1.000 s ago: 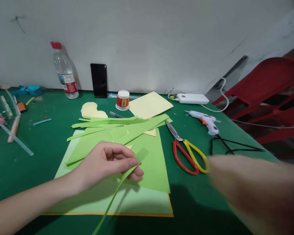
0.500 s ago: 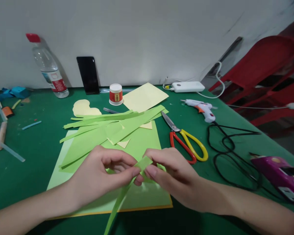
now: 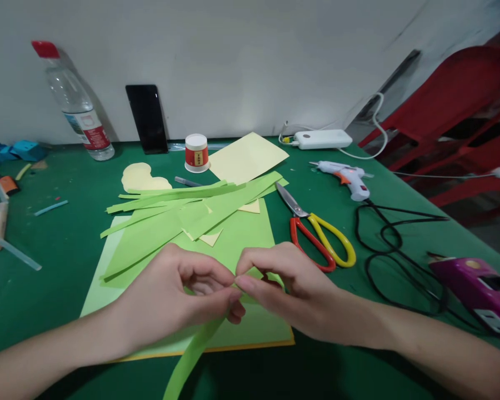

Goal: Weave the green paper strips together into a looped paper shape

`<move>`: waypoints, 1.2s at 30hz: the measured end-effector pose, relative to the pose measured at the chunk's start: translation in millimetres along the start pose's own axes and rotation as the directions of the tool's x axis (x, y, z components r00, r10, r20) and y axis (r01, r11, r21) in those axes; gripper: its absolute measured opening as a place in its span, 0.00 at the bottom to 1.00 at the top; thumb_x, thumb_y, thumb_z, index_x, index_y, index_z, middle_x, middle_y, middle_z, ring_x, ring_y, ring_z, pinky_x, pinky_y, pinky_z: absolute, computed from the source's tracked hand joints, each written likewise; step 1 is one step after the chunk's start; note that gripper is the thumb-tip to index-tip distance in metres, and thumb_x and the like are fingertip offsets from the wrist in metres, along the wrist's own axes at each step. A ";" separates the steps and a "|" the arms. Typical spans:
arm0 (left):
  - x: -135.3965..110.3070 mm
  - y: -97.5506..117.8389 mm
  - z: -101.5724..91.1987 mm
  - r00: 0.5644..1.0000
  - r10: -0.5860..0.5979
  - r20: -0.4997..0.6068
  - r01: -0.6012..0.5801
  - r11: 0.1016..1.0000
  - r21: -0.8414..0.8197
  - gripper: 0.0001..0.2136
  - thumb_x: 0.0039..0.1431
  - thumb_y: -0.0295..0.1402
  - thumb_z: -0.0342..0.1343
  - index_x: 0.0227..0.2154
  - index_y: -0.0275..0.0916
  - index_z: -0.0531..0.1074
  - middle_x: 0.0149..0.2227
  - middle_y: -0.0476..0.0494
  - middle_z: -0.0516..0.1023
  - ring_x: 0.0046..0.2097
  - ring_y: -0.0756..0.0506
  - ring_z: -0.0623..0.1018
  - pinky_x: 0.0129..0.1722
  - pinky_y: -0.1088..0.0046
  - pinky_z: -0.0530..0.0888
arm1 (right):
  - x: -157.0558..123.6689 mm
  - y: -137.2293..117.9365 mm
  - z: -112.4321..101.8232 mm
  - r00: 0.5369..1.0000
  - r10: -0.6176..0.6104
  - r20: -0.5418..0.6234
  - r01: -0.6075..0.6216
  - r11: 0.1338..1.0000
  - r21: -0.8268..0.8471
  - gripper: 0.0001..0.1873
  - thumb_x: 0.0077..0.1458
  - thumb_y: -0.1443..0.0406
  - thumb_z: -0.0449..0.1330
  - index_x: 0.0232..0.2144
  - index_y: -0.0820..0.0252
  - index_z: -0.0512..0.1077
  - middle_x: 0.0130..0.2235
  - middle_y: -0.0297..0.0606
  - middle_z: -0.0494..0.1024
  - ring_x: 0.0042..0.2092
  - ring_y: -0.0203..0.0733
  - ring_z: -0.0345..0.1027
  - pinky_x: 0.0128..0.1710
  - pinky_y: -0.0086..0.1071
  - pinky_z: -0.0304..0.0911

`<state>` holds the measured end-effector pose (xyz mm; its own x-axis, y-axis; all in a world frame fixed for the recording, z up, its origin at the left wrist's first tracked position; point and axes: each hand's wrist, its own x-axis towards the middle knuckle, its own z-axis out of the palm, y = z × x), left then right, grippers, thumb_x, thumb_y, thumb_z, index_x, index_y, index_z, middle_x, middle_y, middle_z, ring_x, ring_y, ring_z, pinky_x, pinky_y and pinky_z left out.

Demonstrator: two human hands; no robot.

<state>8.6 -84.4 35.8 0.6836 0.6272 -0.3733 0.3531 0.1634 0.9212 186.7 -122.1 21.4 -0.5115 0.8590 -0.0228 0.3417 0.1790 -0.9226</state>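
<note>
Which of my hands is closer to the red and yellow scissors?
Right. The right hand is just beside the red handle of the scissors; the left hand is farther off, on the right hand's other side.

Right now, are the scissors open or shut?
Shut. The scissors lie on the table, blades together in one point, beside the right hand, which pinches the green strip with the left hand.

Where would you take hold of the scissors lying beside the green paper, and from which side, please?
Take the scissors by the red and yellow handle loops, coming from the near side. They lie flat and closed, blades pointing away towards the wall, loops towards the person and close to the right hand, which pinches a green strip together with the left hand.
</note>
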 end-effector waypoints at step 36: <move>8.8 3.1 -11.4 0.990 -0.136 0.044 0.141 0.982 -0.125 0.06 0.48 0.24 0.59 0.19 0.36 0.74 0.19 0.53 0.78 0.20 0.55 0.73 0.20 0.85 0.67 | 8.8 8.4 -57.9 0.995 -0.011 -0.103 -0.003 0.990 -0.138 0.14 0.52 0.61 0.55 0.18 0.59 0.66 0.18 0.31 0.65 0.21 0.31 0.56 0.20 0.27 0.51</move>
<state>8.4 -69.8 36.7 0.6563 0.5653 -0.4998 0.3629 0.3443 0.8659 230.7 -85.2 35.8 -0.4313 0.9018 0.0271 0.4493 0.2407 -0.8604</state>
